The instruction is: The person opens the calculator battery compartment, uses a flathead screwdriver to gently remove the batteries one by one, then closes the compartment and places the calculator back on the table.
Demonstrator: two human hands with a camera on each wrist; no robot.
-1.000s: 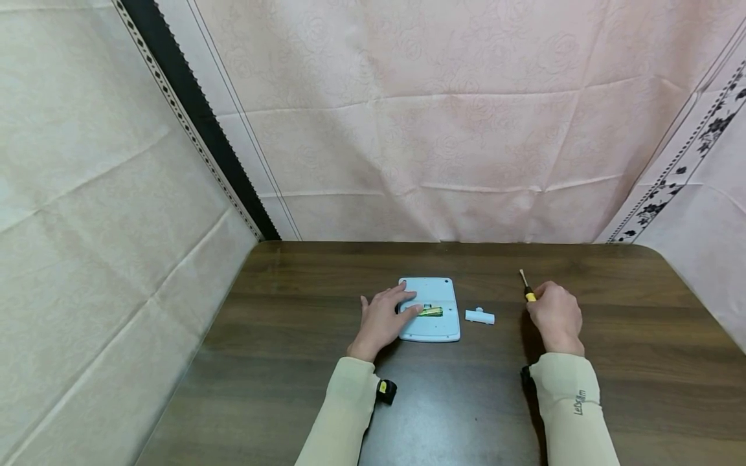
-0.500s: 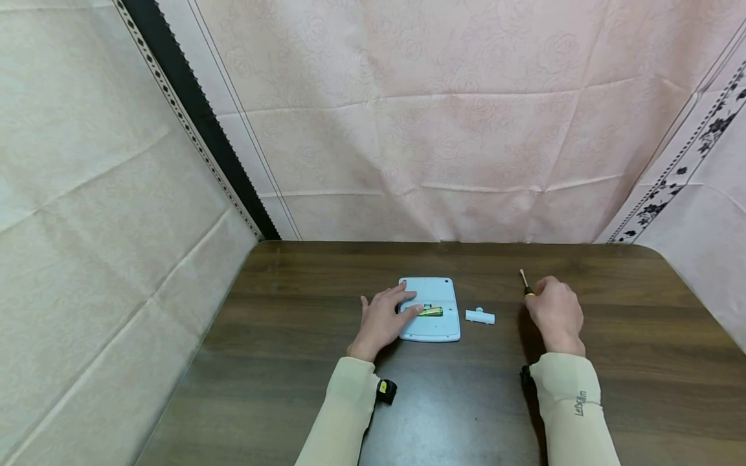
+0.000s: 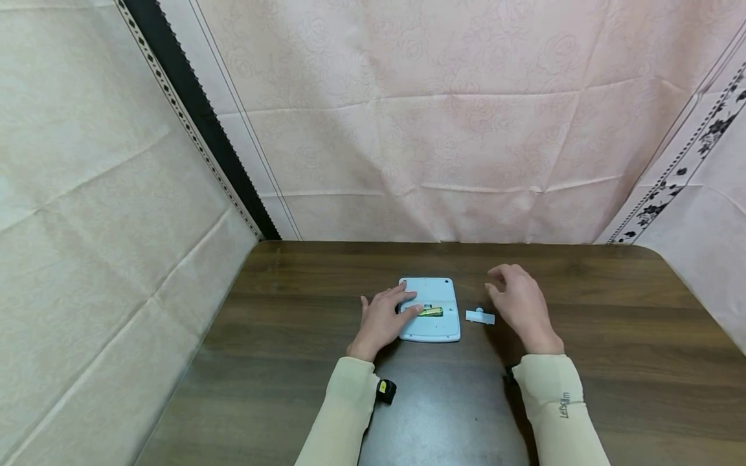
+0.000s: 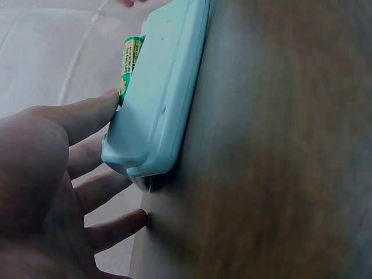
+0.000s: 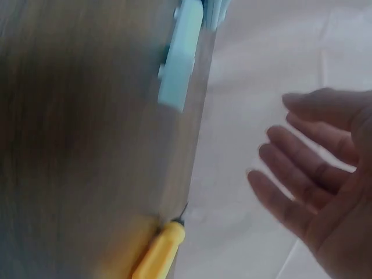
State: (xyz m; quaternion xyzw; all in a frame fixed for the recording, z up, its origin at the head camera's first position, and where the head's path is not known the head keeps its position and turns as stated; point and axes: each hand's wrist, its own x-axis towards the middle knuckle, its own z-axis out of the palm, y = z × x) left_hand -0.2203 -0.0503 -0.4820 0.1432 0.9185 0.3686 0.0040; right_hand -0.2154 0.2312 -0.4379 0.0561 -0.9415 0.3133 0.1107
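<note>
My left hand (image 3: 386, 318) rests on the left side of a light blue flat device (image 3: 430, 331), which lies with its battery compartment up. A green-and-gold battery (image 4: 131, 58) sits in that compartment, and my thumb touches it at one end. My right hand (image 3: 520, 305) hovers over the table with loosely bent fingers and nothing in them. Just left of it lies a light blue battery cover (image 3: 480, 316) with a small tab. A screwdriver (image 5: 158, 254) with a yellow handle lies on the table in the right wrist view; the head view has it hidden behind my right hand.
The brown wooden table (image 3: 443, 408) ends at a pale patterned cloth (image 3: 466, 142) hung along its back. Another cloth (image 3: 105, 259) hangs on the left side. The cover lies a short way right of the device.
My right hand has let go of the screwdriver and moved left toward the battery cover, its fingers loosening. The left hand and the device have stayed put.
</note>
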